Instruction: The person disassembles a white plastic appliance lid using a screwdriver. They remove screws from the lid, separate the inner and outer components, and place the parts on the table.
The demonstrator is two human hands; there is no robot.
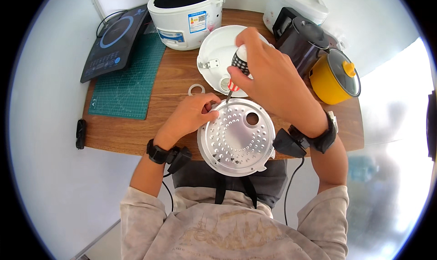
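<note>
My right hand (277, 78) is closed round the handle of a screwdriver (240, 62) with a black-and-white checked grip and a red-and-white collar. Its shaft slants down to the far rim of a round, dimpled aluminium inner lid plate (239, 135), which has one large hole. At that plate's far left edge, my left hand (187, 115) grips the rim with curled fingers. The plate overhangs the table's front edge, above my lap. Behind it lies a white round lid cover (216, 46) with a metal hinge piece. A pale ring (196, 89) rests beyond my left hand.
On the wooden table (123, 132), a green cutting mat (119, 98) lies left beneath a tilted black induction cooker (114, 43). Farther back stands a white rice cooker body (185, 21). A dark kettle (300, 46), a yellow pot (334, 80) and another white appliance (298, 2) occupy the right.
</note>
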